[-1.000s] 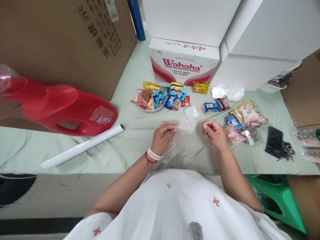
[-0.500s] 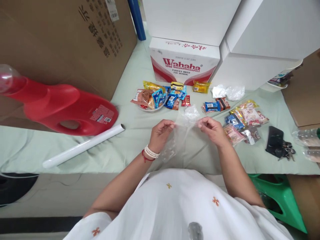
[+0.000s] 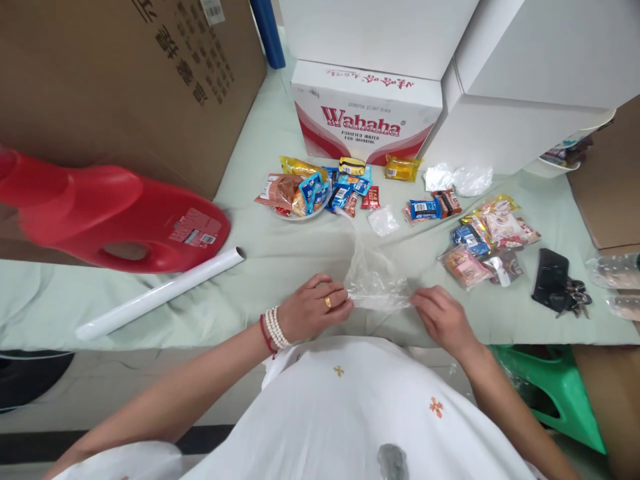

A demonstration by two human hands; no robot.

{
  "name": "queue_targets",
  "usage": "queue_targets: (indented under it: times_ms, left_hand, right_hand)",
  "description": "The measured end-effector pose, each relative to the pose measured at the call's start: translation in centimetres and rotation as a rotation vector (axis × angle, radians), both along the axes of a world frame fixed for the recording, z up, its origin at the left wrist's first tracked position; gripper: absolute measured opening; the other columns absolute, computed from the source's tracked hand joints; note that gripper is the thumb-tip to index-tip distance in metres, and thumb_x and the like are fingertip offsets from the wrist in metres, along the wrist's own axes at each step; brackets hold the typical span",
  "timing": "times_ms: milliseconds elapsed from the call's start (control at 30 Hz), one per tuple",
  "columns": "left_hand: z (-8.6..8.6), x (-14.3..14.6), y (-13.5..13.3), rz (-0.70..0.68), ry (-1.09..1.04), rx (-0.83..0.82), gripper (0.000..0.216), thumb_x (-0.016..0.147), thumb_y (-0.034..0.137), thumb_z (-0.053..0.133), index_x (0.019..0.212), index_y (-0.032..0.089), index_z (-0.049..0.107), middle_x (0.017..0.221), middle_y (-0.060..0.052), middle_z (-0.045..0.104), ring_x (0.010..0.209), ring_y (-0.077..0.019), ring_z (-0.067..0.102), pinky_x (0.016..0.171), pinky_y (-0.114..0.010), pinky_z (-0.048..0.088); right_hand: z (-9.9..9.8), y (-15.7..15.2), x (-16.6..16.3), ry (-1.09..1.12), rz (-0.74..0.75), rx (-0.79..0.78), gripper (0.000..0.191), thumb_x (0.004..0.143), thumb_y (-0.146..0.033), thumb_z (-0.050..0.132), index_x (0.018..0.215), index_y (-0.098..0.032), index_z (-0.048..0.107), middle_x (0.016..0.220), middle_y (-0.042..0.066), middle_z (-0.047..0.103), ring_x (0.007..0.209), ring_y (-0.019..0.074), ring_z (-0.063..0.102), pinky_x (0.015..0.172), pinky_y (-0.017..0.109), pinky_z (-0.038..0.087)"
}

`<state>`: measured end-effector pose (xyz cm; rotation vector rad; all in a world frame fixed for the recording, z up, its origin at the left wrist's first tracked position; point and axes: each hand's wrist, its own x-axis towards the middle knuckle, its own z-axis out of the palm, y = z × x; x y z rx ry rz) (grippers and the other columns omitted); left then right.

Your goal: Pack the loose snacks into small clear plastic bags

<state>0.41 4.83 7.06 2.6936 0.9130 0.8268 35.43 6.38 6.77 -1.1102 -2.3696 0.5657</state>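
Note:
A clear plastic bag is stretched between my two hands, low over the near part of the table, its body fanning away from me. My left hand, with a gold ring and beaded bracelet, pinches the bag's left corner. At the right corner, my right hand grips the same edge between thumb and fingers. Just beyond the bag lies a small folded clear plastic piece. Farther back, a clear bowl holds several wrapped snacks, with a blue snack packet beside it.
A red detergent bottle and a white tube lie at left. A Wahaba-style red-and-white carton stands behind. To the right are a snack pile, a black phone, keys and a green stool below.
Both hands have come down toward my body, drawing the bag's held edge nearer. The bag now spreads away from me, and the small folded plastic piece shows apart from it.

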Motion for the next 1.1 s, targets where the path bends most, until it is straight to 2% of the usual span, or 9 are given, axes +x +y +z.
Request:
queue_targets:
  times_ms: [100, 200, 300, 433, 600, 733, 933, 1000, 1100]
  left_hand:
    - [-4.3, -0.1, -1.4, 0.071, 0.064, -0.226, 0.033, 0.093, 0.010, 0.051, 0.113, 0.027, 0.071, 0.106, -0.010, 0.078, 0.090, -0.0217, 0.072, 0.089, -0.042, 0.053]
    - [-6.1, 0.5, -2.4, 0.244, -0.004, -0.305, 0.035, 0.092, 0.011, 0.049, 0.119, 0.023, 0.068, 0.114, -0.013, 0.076, 0.093, -0.0220, 0.072, 0.080, -0.036, 0.054]
    - [-5.7, 1.8, -2.4, 0.372, -0.067, -0.291, 0.030, 0.094, 0.014, 0.049, 0.113, 0.024, 0.071, 0.109, -0.011, 0.075, 0.093, -0.0216, 0.071, 0.074, -0.032, 0.052]
    - [-4.1, 3.9, -1.7, 0.439, -0.201, -0.396, 0.027, 0.094, 0.018, 0.049, 0.105, 0.023, 0.073, 0.098, -0.007, 0.073, 0.076, -0.0174, 0.067, 0.067, -0.029, 0.048]
    - [-3.5, 7.1, 0.6, 0.604, -0.478, -0.765, 0.029, 0.096, 0.044, 0.058, 0.084, 0.021, 0.071, 0.070, 0.000, 0.064, 0.059, -0.0139, 0.053, 0.062, -0.029, 0.041]
    - [-4.8, 8.6, 3.4, 0.760, -0.802, -0.996, 0.036, 0.078, 0.053, 0.077, 0.070, 0.020, 0.064, 0.062, 0.003, 0.059, 0.061, -0.0138, 0.049, 0.061, -0.028, 0.038]
    - [-4.7, 4.8, 2.6, 0.630, -1.179, -1.235, 0.030, 0.076, 0.046, 0.078, 0.080, 0.021, 0.060, 0.082, -0.002, 0.071, 0.080, -0.0184, 0.068, 0.072, -0.032, 0.054]
    - [-4.1, 2.6, 1.6, 0.531, -1.384, -1.393, 0.027, 0.074, 0.035, 0.081, 0.081, 0.022, 0.059, 0.089, -0.003, 0.074, 0.092, -0.0224, 0.072, 0.081, -0.040, 0.058]
    - [-3.8, -0.3, 0.4, 0.504, -1.538, -1.481, 0.021, 0.074, 0.027, 0.079, 0.079, 0.021, 0.060, 0.086, -0.004, 0.073, 0.087, -0.0219, 0.073, 0.081, -0.042, 0.061]
  right_hand:
    - [-2.3, -1.0, 0.3, -0.019, 0.032, -0.246, 0.031, 0.099, -0.020, 0.049, 0.116, -0.028, 0.074, 0.116, 0.008, 0.076, 0.102, 0.0247, 0.072, 0.084, 0.039, 0.059]
    - [-2.6, -0.4, 0.3, 0.120, -0.200, -0.323, 0.029, 0.099, -0.023, 0.048, 0.108, -0.026, 0.075, 0.101, 0.007, 0.076, 0.090, 0.0226, 0.072, 0.081, 0.038, 0.058]
    - [-2.5, 1.5, -0.4, 0.259, -0.414, -0.422, 0.025, 0.098, -0.033, 0.052, 0.104, -0.024, 0.075, 0.082, 0.004, 0.071, 0.068, 0.0190, 0.063, 0.065, 0.032, 0.052]
    - [-3.1, 4.2, -2.5, 0.370, -0.496, -0.639, 0.036, 0.094, -0.054, 0.060, 0.097, -0.021, 0.074, 0.066, 0.000, 0.062, 0.055, 0.0153, 0.050, 0.053, 0.028, 0.040]
    - [-4.3, 6.1, -6.8, 0.358, -0.395, -0.655, 0.038, 0.081, -0.056, 0.075, 0.096, -0.022, 0.076, 0.083, 0.003, 0.072, 0.067, 0.0165, 0.057, 0.065, 0.030, 0.046]
    - [-4.7, 6.3, -9.3, 0.418, -0.259, -0.713, 0.031, 0.081, -0.052, 0.074, 0.084, -0.021, 0.073, 0.070, -0.001, 0.064, 0.064, 0.0151, 0.053, 0.064, 0.029, 0.043]
    - [-3.9, 6.0, -6.4, 0.750, -0.456, -0.908, 0.038, 0.075, -0.055, 0.081, 0.087, -0.023, 0.067, 0.072, -0.003, 0.061, 0.053, 0.0101, 0.042, 0.049, 0.024, 0.034]
    - [-3.3, 6.0, -4.8, 0.861, -0.500, -0.977, 0.040, 0.070, -0.053, 0.086, 0.085, -0.023, 0.065, 0.076, -0.003, 0.062, 0.060, 0.0111, 0.050, 0.052, 0.022, 0.042]
    - [-2.8, 5.9, -3.3, 0.952, -0.533, -1.053, 0.043, 0.066, -0.051, 0.091, 0.083, -0.024, 0.062, 0.084, -0.001, 0.065, 0.077, 0.0153, 0.062, 0.067, 0.028, 0.057]
